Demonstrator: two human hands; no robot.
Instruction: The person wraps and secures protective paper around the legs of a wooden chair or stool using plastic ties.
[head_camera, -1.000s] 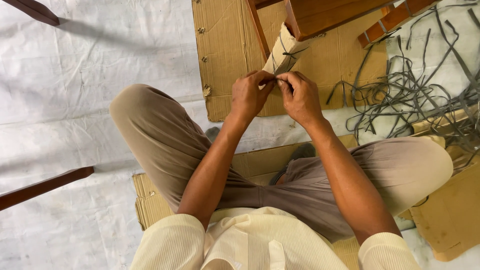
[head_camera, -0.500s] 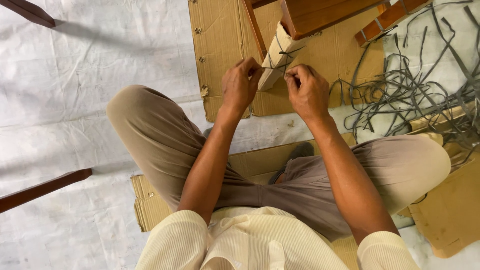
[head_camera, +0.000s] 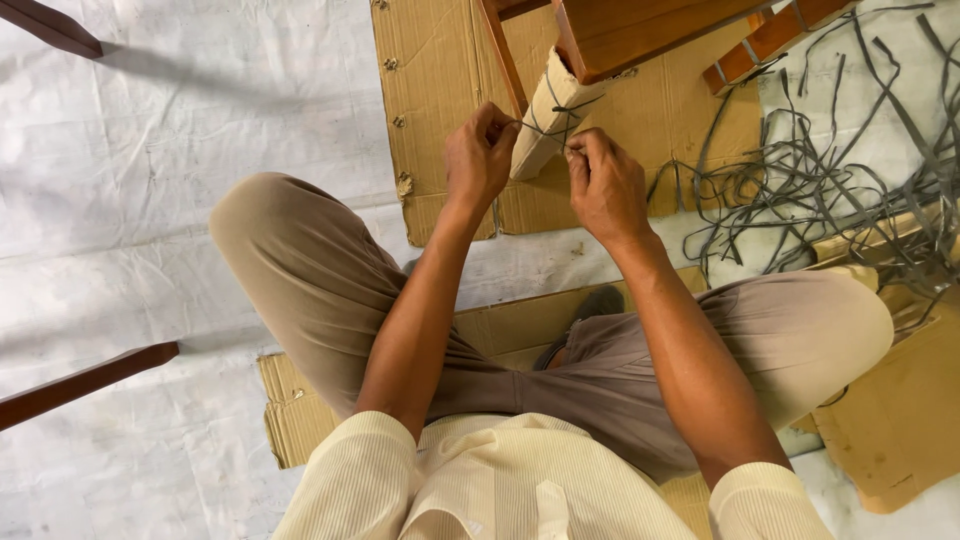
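Straps: we see a grey tangle (head_camera: 850, 170) at the white floor sheet's (head_camera: 190, 200) right edge.
Cardboard: we see a flattened sheet (head_camera: 440, 110) near its top edge.

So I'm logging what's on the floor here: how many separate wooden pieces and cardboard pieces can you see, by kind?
Loose dark wooden bars at the left edge: 2 (upper, lower)
Wooden furniture frame with the padded, tied leg: 1
Cardboard pieces: 3 (far sheet, sheet under the person, piece at right)
Total: 6
The tangled grey straps are too many to count.
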